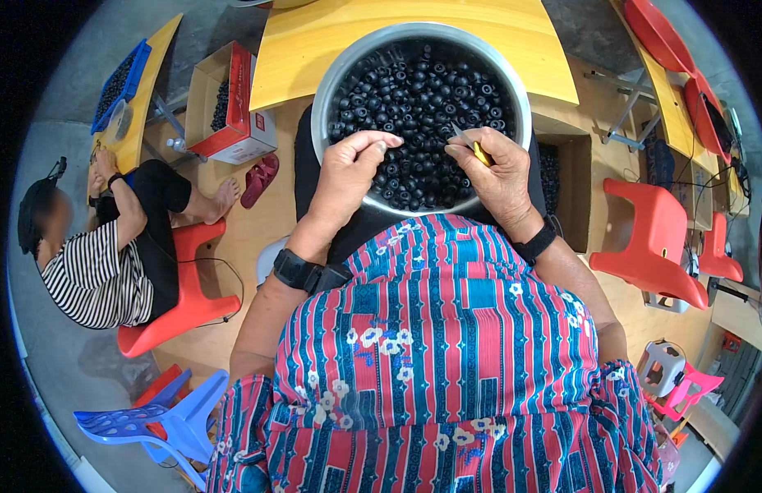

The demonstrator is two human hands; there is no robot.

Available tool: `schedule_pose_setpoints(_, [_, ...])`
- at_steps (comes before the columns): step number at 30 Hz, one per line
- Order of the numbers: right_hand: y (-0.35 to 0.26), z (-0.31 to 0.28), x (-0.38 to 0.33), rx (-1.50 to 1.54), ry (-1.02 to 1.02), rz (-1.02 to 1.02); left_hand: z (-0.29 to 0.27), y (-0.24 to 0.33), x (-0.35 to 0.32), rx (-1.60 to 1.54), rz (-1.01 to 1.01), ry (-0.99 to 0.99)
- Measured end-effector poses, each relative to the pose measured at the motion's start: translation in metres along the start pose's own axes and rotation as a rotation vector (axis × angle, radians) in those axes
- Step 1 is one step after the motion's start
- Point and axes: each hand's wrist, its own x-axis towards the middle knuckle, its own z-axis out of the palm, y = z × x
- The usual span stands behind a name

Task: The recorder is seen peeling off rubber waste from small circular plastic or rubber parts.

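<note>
A wide metal basin (522, 92) rests on my lap, filled with small black round pieces (414, 107), many with a ring-like hole on top. Over the basin's right side, my right hand (502, 168) grips a small knife with a yellow handle (482, 154), its pale blade (460, 131) pointing up and left. My left hand (354, 164) hovers above the left part of the basin, thumb and forefinger pinched together. Whatever lies between those fingertips is too small to make out. The two hands are apart.
A yellow table (294, 49) stands beyond the basin. To the left, a person in a striped shirt (101, 275) sits on a red stool (192, 279) near a red-and-white carton (241, 123). An open cardboard box (574, 177) and a red stool (652, 238) stand at the right.
</note>
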Motion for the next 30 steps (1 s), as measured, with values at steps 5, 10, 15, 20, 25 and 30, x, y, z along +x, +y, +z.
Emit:
schedule_pose_setpoints(5, [0.002, 0.000, 0.000, 0.033, 0.007, 0.026, 0.001, -0.001, 0.002, 0.938, 0.368, 0.049])
schedule_pose_setpoints(10, [0.002, 0.001, 0.001, 0.021, -0.018, 0.016, 0.002, 0.008, -0.006, 1.005, 0.270, 0.009])
schedule_pose_setpoints(15, [0.004, 0.001, 0.001, 0.023, -0.041, 0.021, -0.002, -0.002, -0.005, 1.014, 0.334, 0.020])
schedule_pose_setpoints(20, [0.007, 0.001, 0.001, -0.011, -0.060, 0.014, -0.001, 0.001, -0.004, 1.057, 0.337, -0.024])
schedule_pose_setpoints(25, [0.006, 0.001, -0.001, 0.027, -0.087, 0.025, 0.002, 0.004, -0.004, 0.921, 0.270, -0.037])
schedule_pose_setpoints(30, [0.006, 0.003, -0.001, 0.107, -0.176, -0.037, 0.007, -0.001, -0.003, 0.359, 0.134, -0.118])
